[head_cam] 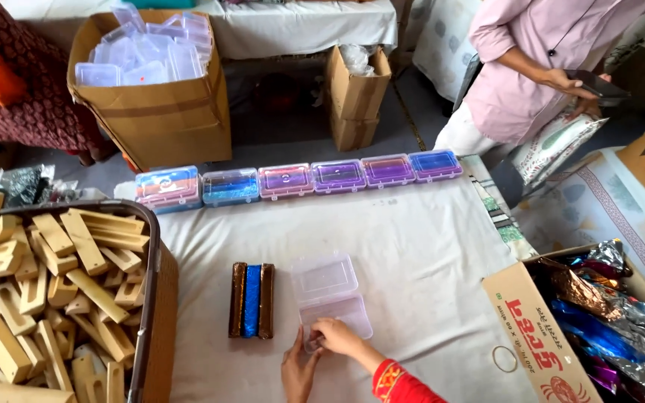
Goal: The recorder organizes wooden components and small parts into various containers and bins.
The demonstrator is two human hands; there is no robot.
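An open clear plastic box (330, 295) lies on the white cloth, lid hinged back. My right hand (336, 337) grips its near edge, with a red patterned sleeve behind it. My left hand (298, 370) rests just left of it, fingers near the box's front corner. Left of the box lies a dark wooden holder with a blue glittery strip (252, 300) in its middle.
Several filled clear boxes (300, 179) line the table's far edge. A tub of wooden blocks (46, 291) stands at left, a carton of shiny foil packets (599, 321) at right. A carton of empty boxes (151, 67) sits on the floor. A person in pink (531, 67) stands beyond.
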